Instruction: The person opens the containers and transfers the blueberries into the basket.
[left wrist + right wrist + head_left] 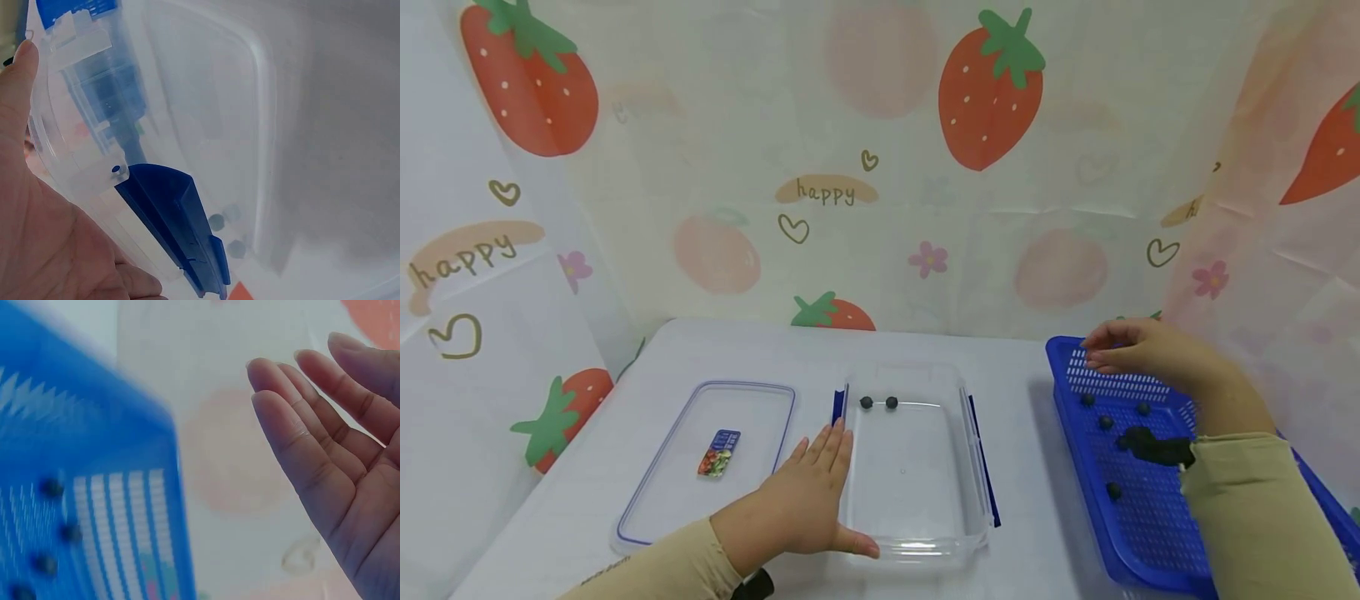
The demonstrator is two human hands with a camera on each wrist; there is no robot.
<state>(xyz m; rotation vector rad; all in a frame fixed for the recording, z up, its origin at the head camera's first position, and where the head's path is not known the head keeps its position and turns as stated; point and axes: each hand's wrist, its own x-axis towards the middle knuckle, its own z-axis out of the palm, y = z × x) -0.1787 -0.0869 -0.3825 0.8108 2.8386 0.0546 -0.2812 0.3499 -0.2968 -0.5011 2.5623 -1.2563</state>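
My left hand (805, 492) lies along the left side of a clear plastic container (902, 546), its fingers straight and the thumb at the near rim. Two small dark round balls (891, 403) sit inside at the far left, and they show faintly through the wall in the left wrist view. A dark blue clip flap (175, 219) hangs off the container's side beside that hand. My right hand (1138, 354) is over the far end of a blue basket (1075, 450), fingers loosely bent with nothing between them. Several similar dark balls (1114, 491) lie on the basket's floor.
Left of the container a clear lid (658, 500) with a blue seal lies flat, bearing a colourful label (718, 453). A white cloth covers the table (1015, 467). Behind hangs a curtain (895, 275) printed with strawberries and hearts.
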